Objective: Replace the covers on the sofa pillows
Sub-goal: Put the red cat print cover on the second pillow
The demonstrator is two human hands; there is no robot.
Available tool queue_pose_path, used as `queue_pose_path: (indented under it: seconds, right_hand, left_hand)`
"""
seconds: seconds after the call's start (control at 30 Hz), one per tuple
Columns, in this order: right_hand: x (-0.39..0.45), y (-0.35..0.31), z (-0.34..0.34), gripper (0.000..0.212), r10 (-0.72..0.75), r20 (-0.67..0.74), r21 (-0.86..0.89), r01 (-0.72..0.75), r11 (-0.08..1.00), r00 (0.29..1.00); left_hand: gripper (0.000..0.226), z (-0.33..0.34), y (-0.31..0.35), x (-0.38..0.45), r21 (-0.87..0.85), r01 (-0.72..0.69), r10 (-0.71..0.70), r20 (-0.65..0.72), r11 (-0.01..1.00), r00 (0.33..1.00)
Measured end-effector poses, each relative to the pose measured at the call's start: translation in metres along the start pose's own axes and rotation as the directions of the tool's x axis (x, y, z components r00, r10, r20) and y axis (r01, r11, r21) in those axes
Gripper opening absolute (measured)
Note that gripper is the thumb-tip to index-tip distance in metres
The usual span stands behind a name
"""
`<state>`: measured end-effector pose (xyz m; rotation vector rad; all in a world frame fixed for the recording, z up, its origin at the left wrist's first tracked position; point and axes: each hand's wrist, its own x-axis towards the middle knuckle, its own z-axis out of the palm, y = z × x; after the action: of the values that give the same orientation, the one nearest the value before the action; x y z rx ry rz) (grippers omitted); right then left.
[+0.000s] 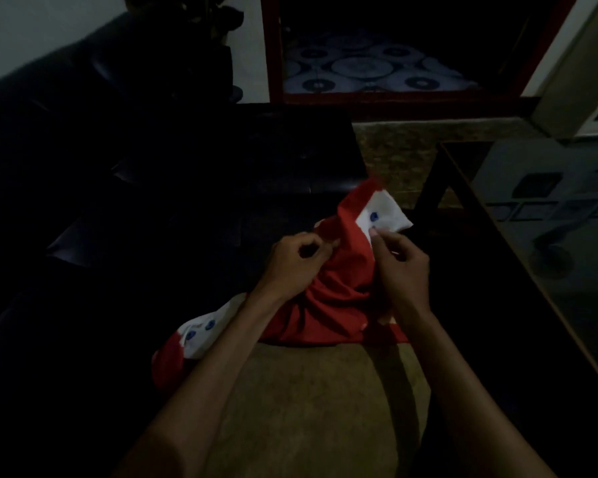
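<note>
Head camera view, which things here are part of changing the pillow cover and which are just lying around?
Part of the job:
red and white cover
left hand, pinching the cover
right hand, pinching the cover
dark sofa

Just lying about:
glass table
patterned rug

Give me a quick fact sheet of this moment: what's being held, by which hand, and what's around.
lighting: dim, much detail lost
item handled: red pillow cover with white, blue-dotted parts
left hand: fingers curled, pinching the red fabric
right hand: pinching the cover's edge near its white corner
cover position: bunched, resting on the person's lap
pillow: cannot tell if one is inside
left of the hands: dark sofa
right of the hands: glass-topped table
</note>
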<state>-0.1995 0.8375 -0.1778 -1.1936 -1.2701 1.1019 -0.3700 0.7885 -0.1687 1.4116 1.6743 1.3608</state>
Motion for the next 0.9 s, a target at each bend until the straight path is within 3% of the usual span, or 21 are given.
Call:
queue_pose_path:
  seconds: [0.23,0.4,0.47,0.57,0.63,0.77,0.9]
  right_hand:
    - [-0.001,0.016,-0.002,0.016,-0.009,0.020,0.006,0.009,1.000,1.000]
    - [-0.010,0.017,-0.001,0.016,-0.011,-0.044,0.053,0.014,0.999,0.999]
    - [-0.016,0.015,-0.002,0.022,-0.053,-0.010,0.089,0.054,0.995,0.999]
    - [-0.022,0.018,-0.003,0.018,-0.236,0.119,-0.034,0.241,0.970,0.965]
    - [-0.023,0.020,-0.002,0.011,-0.287,0.146,-0.090,0.302,0.949,0.947]
    - [-0.024,0.020,0.000,0.006,-0.274,0.164,-0.178,0.302,0.937,0.948]
    - [-0.026,0.027,-0.007,0.019,-0.269,0.190,-0.306,0.317,0.898,0.944]
  left_hand:
    - [0.028,0.010,-0.016,-0.003,-0.182,0.157,-0.164,-0.025,0.971,0.986]
    - [0.007,0.012,-0.023,-0.016,-0.223,0.045,-0.061,-0.065,0.974,0.996]
    - [0.010,0.009,-0.023,-0.016,-0.215,0.022,-0.041,-0.085,0.976,0.996]
    - [0.009,0.006,-0.023,-0.012,-0.178,0.004,-0.024,-0.111,0.984,0.994]
    - [0.030,0.005,-0.028,-0.010,-0.194,0.053,-0.078,-0.123,0.980,0.989]
    - [0.044,0.004,-0.033,-0.013,-0.380,0.247,-0.306,-0.103,0.891,0.947]
    - [0.033,0.007,-0.028,-0.018,-0.349,0.192,-0.270,-0.190,0.917,0.944]
